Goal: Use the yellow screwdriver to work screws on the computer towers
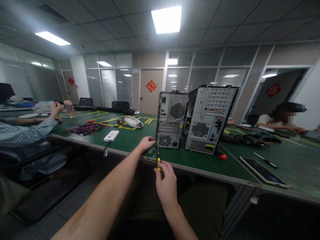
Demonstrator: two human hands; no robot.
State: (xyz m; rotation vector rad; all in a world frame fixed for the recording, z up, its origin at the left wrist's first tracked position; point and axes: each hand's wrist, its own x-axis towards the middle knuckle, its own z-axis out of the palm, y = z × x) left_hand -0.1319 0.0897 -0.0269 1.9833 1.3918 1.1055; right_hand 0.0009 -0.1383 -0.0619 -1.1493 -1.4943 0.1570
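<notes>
Two grey computer towers stand on the green table [130,138] with their backs toward me: the left tower [172,120] and the right tower [210,118]. My left hand [146,143] reaches to the table just left of the left tower's lower corner, fingers curled down; whether it holds anything is hidden. My right hand [165,181] is closed on a screwdriver [158,160] with a black and yellow handle, its shaft pointing up toward the left tower's bottom edge.
A white power bank [111,135], a small white fan [133,121] and a pile of coloured cables [85,128] lie to the left. A tablet [263,171], a pen [265,159] and dark cables [250,139] lie right. Seated people flank the table: a checked sleeve [27,131] left, another person [278,120] far right.
</notes>
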